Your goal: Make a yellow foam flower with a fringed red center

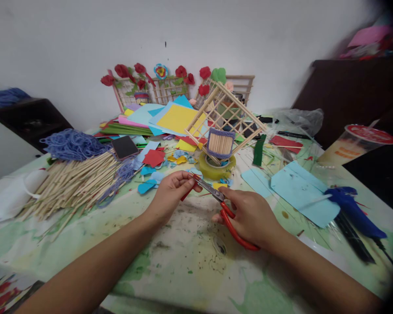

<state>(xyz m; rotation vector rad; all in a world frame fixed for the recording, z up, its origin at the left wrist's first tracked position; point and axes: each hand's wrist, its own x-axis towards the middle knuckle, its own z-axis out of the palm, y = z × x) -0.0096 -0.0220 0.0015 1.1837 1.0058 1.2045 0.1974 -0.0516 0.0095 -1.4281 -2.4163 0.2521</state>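
My left hand [175, 189] pinches a small piece of red paper [187, 193] above the middle of the table. In my right hand [249, 213] is a pair of scissors [231, 222] with red handles. Its metal blades point left and meet the red paper at my left fingertips. Whether the blades are fully closed is hard to make out. Just behind my hands, a roll of yellowish tape [205, 168] lies flat. A lattice of thin sticks [245, 115] stands tilted over it, with a small stick panel edged in purple yarn [220, 143] at its lower part.
At left lie many thin sticks [75, 183], purple yarn [74, 144], a phone [125, 147] and a white mask [16, 196]. Coloured paper sheets [178, 120] and red paper flowers [122, 70] fill the back. A blue glue gun [356, 209] and a lidded cup [353, 144] stand right.
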